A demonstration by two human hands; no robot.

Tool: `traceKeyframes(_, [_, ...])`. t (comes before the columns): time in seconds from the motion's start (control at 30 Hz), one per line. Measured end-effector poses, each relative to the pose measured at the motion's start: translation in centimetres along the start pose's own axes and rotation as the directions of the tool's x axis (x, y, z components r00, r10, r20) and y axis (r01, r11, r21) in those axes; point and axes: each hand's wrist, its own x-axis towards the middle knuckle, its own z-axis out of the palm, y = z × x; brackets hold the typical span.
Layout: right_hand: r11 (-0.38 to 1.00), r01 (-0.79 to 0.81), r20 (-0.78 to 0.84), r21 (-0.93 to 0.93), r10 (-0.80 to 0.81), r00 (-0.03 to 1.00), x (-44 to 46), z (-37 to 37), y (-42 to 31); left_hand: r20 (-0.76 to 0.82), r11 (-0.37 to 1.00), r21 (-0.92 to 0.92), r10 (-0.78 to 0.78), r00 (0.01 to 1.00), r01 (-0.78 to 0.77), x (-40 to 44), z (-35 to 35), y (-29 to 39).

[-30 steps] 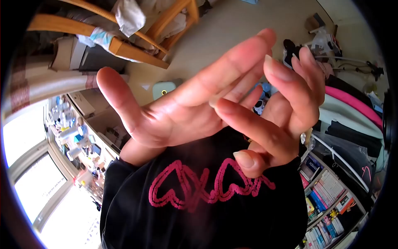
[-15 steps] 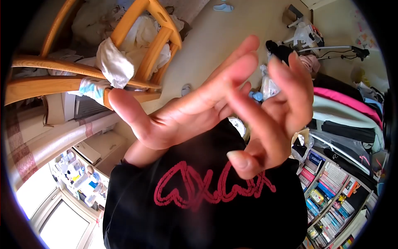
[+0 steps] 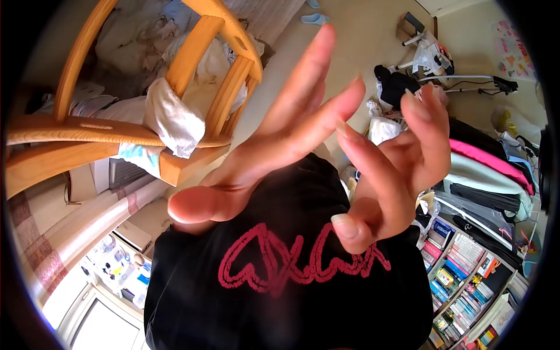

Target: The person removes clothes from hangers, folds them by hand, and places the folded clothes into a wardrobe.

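Observation:
Both hands are raised in front of a black shirt (image 3: pixel 280 318) printed with red heart outlines. My left hand (image 3: pixel 256 151) is open, its thumb pointing to the left and its fingers stretched upward and to the right. On the right, my right hand (image 3: pixel 396 181) is open too, with bent fingers spread apart and the thumb low. Neither hand holds anything. The right index fingertip is close to a finger of my left hand; whether they touch I cannot tell.
A wooden frame (image 3: pixel 198 55) with a white cloth (image 3: pixel 172 119) over it stands at the upper left. Bookshelves (image 3: pixel 466 286) fill the lower right, below a stack of folded fabrics (image 3: pixel 490 169). Slippers (image 3: pixel 315 19) lie on the floor at the top, and a window (image 3: pixel 99 321) is lower left.
My left hand has turned: its fingers now spread wider and point higher, and its thumb is lower. My right hand has shifted slightly right. The background has shifted a little with the camera.

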Motion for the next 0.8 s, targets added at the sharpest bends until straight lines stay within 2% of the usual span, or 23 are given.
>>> traceKeyframes(0.1, [0.996, -0.080, -0.016, -0.025, 0.080, 0.997, 0.2, 0.4, 0.8, 0.047, 0.989, -0.132, 0.070, 0.996, -0.063, 0.9, -1.5, -2.4])
traceKeyframes(0.13, [0.996, -0.085, -0.025, -0.030, 0.084, 0.996, 0.1, 0.6, 1.2, -0.001, 0.970, -0.240, -0.027, 1.000, 0.026, 1.1, -0.8, -1.5])
traceKeyframes(0.2, [0.995, -0.090, -0.048, -0.038, 0.088, 0.995, 0.2, 0.9, 2.4, -0.020, 0.914, -0.402, -0.073, 0.997, 0.059, 2.1, -0.7, -2.3])
traceKeyframes(0.3, [0.996, 0.081, -0.069, -0.030, -0.083, 0.994, -0.1, 0.9, 5.9, -0.034, 0.819, -0.566, -0.131, 0.991, 0.089, 4.0, -0.6, -3.0])
traceKeyframes(0.4, [0.996, 0.078, -0.118, -0.035, -0.082, 0.990, 0.0, 1.4, 8.6, -0.014, 0.733, -0.675, -0.129, 0.992, 0.086, 6.1, -1.1, -4.5])
traceKeyframes(0.47, [0.997, 0.064, -0.114, -0.046, -0.069, 0.991, 0.6, 1.1, 10.8, -0.018, 0.693, -0.715, -0.149, 0.989, 0.091, 7.6, -1.4, -5.8])
traceKeyframes(0.53, [0.998, 0.057, -0.177, -0.020, -0.060, 0.982, 0.3, 1.3, 12.8, -0.065, 0.649, -0.755, -0.208, 0.976, 0.088, 9.2, -1.2, -6.7])
traceKeyframes(0.67, [0.999, 0.031, -0.180, -0.030, -0.036, 0.983, 0.0, 0.2, 17.1, -0.015, 0.618, -0.780, -0.180, 0.984, 0.101, 12.7, -2.2, -10.4])
traceKeyframes(0.8, [0.999, -0.017, -0.159, -0.042, 0.010, 0.987, -0.4, -1.7, 21.0, 0.000, 0.654, -0.746, -0.187, 0.982, 0.124, 16.6, -2.2, -13.9])
